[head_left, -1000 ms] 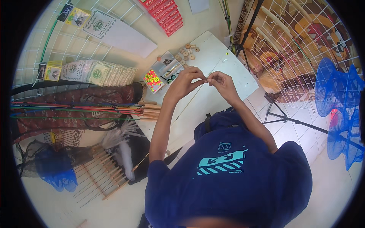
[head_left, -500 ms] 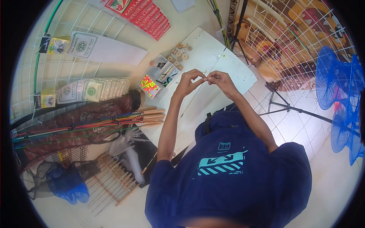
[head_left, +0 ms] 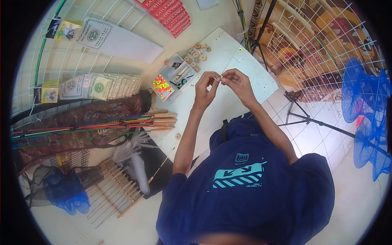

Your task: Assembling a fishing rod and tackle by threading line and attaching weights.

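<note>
My left hand [head_left: 205, 86] and my right hand [head_left: 238, 81] are raised close together over a white tabletop [head_left: 228, 107]. Their fingertips meet and pinch a tiny pale piece [head_left: 221, 76]; it is too small to tell what it is. Just left of my left hand lies a clear compartment box [head_left: 176, 75] with bright beads in one cell. Several round wooden spools [head_left: 197, 51] lie beyond the box. My dark blue shirt fills the lower part of the view.
A bundle of thin rods with wooden handles [head_left: 102, 122] lies at the left, with a loose spool [head_left: 177, 136] near it. Blue nets [head_left: 363, 110] hang at the right behind a black stand [head_left: 304, 117]. Wire racks hold packets [head_left: 98, 85]. Bamboo sticks [head_left: 116, 192] lie lower left.
The view has shifted a little, so the table sits lower and more to the left. My hands have stayed together over the table, fingertips pinched on the tiny piece.
</note>
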A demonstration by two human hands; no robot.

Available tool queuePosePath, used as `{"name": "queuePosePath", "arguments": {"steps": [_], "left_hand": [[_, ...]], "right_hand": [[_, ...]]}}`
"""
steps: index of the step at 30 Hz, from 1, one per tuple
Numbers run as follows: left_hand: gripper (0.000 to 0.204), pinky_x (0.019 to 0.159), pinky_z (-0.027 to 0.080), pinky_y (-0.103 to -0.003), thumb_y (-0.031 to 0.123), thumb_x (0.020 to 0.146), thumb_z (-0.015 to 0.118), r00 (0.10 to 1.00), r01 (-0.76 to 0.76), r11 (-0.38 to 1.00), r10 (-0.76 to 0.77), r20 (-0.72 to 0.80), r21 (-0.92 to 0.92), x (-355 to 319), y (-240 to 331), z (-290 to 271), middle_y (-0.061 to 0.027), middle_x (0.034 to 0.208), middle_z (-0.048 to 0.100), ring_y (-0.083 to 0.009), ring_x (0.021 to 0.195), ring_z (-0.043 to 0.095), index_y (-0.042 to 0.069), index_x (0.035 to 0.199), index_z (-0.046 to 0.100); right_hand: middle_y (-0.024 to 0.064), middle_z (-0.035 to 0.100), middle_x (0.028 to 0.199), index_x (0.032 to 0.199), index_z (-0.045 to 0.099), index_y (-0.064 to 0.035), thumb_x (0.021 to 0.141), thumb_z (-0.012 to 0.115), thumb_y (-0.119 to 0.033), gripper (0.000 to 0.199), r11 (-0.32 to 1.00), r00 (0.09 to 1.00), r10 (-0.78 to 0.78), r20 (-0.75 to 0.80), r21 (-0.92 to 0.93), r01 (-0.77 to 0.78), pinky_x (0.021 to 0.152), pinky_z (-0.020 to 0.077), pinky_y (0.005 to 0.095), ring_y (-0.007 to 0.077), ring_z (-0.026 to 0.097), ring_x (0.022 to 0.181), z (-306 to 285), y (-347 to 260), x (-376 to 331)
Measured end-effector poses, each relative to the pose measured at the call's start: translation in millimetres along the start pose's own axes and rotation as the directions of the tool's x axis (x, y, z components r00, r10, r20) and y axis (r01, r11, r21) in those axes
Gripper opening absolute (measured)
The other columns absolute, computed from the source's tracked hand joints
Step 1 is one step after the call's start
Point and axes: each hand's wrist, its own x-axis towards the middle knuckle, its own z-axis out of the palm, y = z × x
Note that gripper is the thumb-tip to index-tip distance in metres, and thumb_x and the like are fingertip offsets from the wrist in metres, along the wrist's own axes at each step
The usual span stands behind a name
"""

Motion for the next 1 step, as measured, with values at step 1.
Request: {"name": "queuePosePath", "arguments": {"steps": [1], "left_hand": [[0.009,0.061,0.046,-0.029,0.006,0.09,0.065,1.0,0.004,1.0,-0.004,0.011,-0.022,0.4,-2.6,-1.5,-0.006,0.097,0.066,-0.0168,0.071,0.057,0.004,0.1,0.065]], "right_hand": [[0.0049,0.066,0.096,0.11,0.06,0.0006,0.091,0.068,-0.014,0.025,0.998,0.998,-0.057,-0.007,-0.023,0.057,0.087,0.0494,0.0274,0.0135,0.063,0.09,2.2,2.5,-0.5]]}}
